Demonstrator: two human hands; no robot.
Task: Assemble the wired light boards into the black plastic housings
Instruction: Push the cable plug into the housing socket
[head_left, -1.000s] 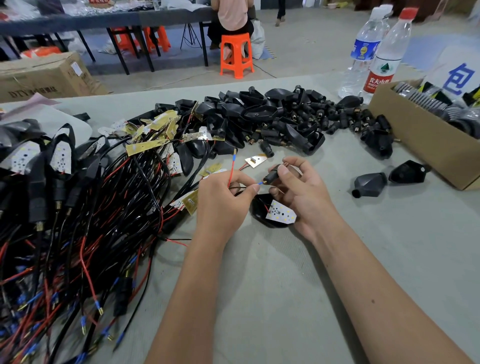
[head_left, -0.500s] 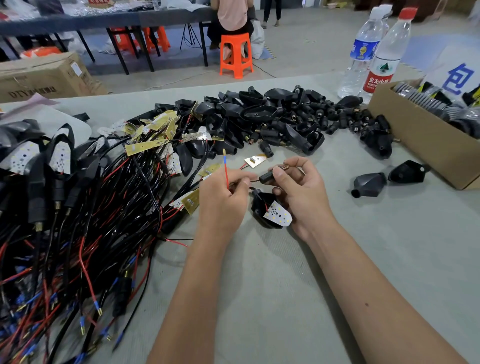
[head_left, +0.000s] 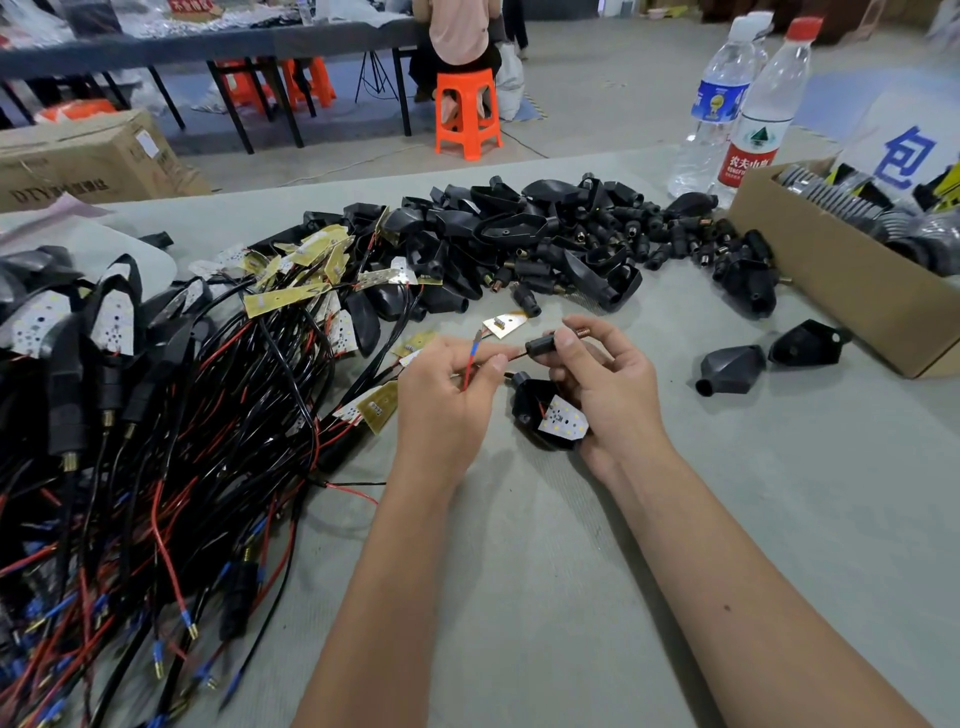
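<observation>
My left hand (head_left: 447, 395) pinches a red wire (head_left: 470, 366) with a blue tip, held upright. My right hand (head_left: 608, 379) grips a small black stem piece (head_left: 540, 345) with a threaded brass end between thumb and forefinger. The same hand cradles a black housing (head_left: 530, 410) with a white light board (head_left: 563, 418) sitting in its mouth. A red lead runs from the stem piece toward my left fingers. A heap of wired light boards (head_left: 208, 374) lies at the left. Empty black housings (head_left: 519, 244) are piled at the back centre.
Two loose black housings (head_left: 732, 369) lie right of my hands. A cardboard box (head_left: 841, 280) of parts stands at the right edge, with two water bottles (head_left: 748, 109) behind it. Assembled lamps (head_left: 62, 332) lie at the far left. A person sits on an orange stool (head_left: 467, 114) beyond the table.
My right hand has lifted the stem piece away from the housing. The wire's blue tip has shifted slightly in my left fingers, and the housing has dropped lower in my right palm.
</observation>
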